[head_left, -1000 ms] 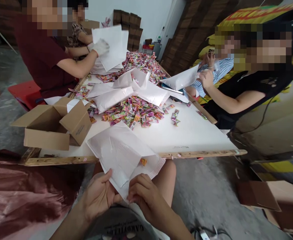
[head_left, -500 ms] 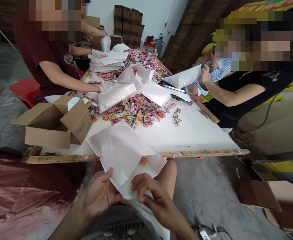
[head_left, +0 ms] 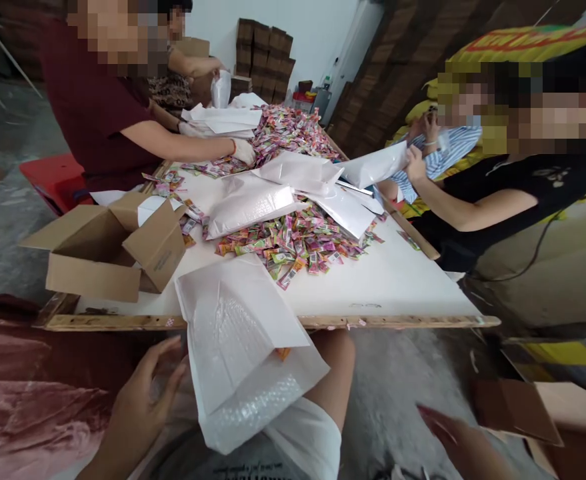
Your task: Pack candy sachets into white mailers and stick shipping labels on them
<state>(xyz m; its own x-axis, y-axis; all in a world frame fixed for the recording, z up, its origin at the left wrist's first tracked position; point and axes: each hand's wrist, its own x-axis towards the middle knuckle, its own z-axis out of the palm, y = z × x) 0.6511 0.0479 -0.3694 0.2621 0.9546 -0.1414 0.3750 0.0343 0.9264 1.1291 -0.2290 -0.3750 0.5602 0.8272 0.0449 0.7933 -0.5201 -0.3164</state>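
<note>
A white bubble mailer [head_left: 243, 347] lies open across the table's front edge and my lap, its flap folded back. A small orange sachet [head_left: 283, 352] peeks out under the flap. My left hand [head_left: 145, 390] hovers just left of the mailer with fingers spread, holding nothing. Low at the bottom right, well clear of the mailer, is my right hand [head_left: 455, 437]; it is smeared by motion and its fingers are not readable. A heap of colourful sachets [head_left: 297, 243] lies on the white table [head_left: 397, 273] beyond the mailer.
An open cardboard box [head_left: 103, 247] sits at the table's left corner. Filled white mailers [head_left: 253, 200] rest on the sachets. A person in maroon [head_left: 103, 113] reaches in from the left. A person in black [head_left: 497, 193] holds a mailer on the right. Brown cartons [head_left: 517, 403] lie on the floor.
Both my hands have let go of the mailer's lower edge. The left drew back to the left, the right swung down to the right. The mailer now rests on my lap.
</note>
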